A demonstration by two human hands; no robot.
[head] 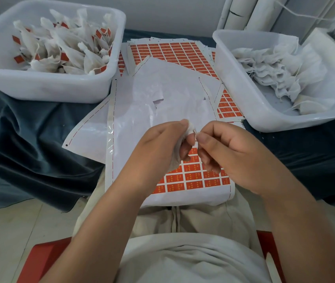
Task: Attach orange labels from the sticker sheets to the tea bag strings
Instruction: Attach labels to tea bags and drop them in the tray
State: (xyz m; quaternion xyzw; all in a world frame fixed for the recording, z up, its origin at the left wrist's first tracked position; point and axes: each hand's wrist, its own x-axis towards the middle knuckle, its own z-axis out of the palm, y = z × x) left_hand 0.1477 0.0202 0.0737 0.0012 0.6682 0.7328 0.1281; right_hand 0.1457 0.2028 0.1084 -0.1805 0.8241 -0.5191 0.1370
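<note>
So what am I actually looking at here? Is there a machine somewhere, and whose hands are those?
There is no machine here. A person works with bare hands, and the single picture comes from a camera worn on their head, looking down. The left hand grips a white tea bag. The right hand pinches what looks like its string. Beneath them lies a sticker sheet of orange labels, with more sheets behind. The left tub holds bags already labelled, and the right tub holds plain bags. Everything rests on a dark cloth.
</note>
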